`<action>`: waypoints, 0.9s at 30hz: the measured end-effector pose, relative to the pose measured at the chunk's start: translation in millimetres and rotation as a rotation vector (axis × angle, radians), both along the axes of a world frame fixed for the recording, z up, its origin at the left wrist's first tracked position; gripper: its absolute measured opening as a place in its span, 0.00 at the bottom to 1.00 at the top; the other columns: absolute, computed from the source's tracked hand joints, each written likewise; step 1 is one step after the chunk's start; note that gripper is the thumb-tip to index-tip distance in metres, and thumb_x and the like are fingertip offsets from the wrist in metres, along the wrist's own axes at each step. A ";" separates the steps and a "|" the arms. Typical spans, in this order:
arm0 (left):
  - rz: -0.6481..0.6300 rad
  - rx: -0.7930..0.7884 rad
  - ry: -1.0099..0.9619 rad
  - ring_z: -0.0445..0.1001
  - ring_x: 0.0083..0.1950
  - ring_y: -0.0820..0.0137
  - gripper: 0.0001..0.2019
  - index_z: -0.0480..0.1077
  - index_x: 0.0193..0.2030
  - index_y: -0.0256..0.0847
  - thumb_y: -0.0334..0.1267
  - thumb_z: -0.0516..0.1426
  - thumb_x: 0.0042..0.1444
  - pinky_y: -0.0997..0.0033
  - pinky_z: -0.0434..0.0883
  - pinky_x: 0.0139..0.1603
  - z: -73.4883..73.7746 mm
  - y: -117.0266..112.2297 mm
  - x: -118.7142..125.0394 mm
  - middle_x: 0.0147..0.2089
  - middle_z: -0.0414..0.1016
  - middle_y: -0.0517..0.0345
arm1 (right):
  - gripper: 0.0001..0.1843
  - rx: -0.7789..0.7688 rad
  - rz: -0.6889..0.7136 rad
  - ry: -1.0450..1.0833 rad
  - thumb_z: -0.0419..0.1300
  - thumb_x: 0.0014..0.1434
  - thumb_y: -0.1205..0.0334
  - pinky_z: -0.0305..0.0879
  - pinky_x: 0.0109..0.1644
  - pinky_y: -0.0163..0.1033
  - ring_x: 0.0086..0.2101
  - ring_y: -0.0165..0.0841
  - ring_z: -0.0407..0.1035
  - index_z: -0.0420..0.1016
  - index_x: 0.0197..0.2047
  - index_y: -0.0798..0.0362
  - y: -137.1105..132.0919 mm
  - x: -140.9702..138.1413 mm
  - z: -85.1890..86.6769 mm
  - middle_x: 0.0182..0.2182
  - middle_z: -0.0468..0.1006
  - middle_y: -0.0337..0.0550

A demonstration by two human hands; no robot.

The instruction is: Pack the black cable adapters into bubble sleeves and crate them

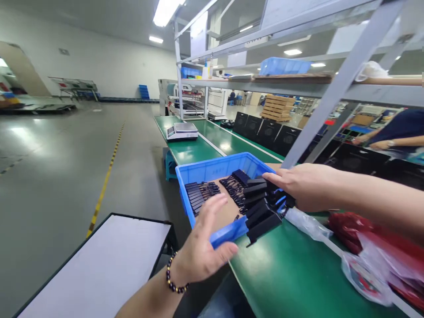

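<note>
A blue plastic bin [215,168] sits at the edge of the green table, with cardboard on its bottom. Inside lie rows of slim black parts [194,198], lined up side by side, with a second group [236,183] towards the back. My right hand [306,185] grips a bunch of black plastic parts [263,216] over the bin's right corner; their exact kind is unclear. My left hand [205,247] hovers at the bin's near wall, fingers spread and holding nothing. A beaded bracelet [175,274] circles that wrist.
A digital scale [182,131] stands farther along the green table [285,274]. Red and clear plastic bags [357,229] lie at right. A slanted metal post [341,84] rises beside my right arm. A white-topped surface [99,265] is at lower left; another person's arm [397,142] shows far right.
</note>
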State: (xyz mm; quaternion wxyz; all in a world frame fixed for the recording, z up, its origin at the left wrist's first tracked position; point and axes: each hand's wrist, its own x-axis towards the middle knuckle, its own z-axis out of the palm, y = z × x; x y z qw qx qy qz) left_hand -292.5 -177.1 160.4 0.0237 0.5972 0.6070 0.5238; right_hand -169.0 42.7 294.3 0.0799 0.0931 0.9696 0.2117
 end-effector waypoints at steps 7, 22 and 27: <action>-0.097 -0.172 0.174 0.53 0.61 0.54 0.31 0.58 0.53 0.38 0.52 0.58 0.44 0.48 0.56 0.59 -57.5 64.6 95.0 0.57 0.58 0.41 | 0.38 -0.016 -0.152 -0.022 0.52 0.42 0.72 0.60 0.27 0.37 0.29 0.39 0.71 0.53 0.60 0.61 8.4 107.5 -106.1 0.38 0.72 0.55; -0.265 -0.444 0.353 0.51 0.62 0.49 0.29 0.69 0.43 0.41 0.60 0.58 0.38 0.43 0.50 0.60 -168.0 102.0 164.3 0.58 0.59 0.44 | 0.50 -0.386 -0.412 -0.024 0.59 0.40 0.68 0.63 0.42 0.48 0.41 0.46 0.67 0.39 0.64 0.61 23.2 222.7 -255.7 0.46 0.66 0.59; -0.325 -0.496 0.348 0.44 0.64 0.47 0.37 0.65 0.46 0.39 0.64 0.57 0.33 0.40 0.43 0.61 -170.0 104.9 164.4 0.60 0.56 0.41 | 0.66 -0.715 -0.525 0.014 0.62 0.33 0.39 0.49 0.55 0.56 0.59 0.55 0.43 0.28 0.65 0.58 35.3 211.8 -253.7 0.59 0.47 0.67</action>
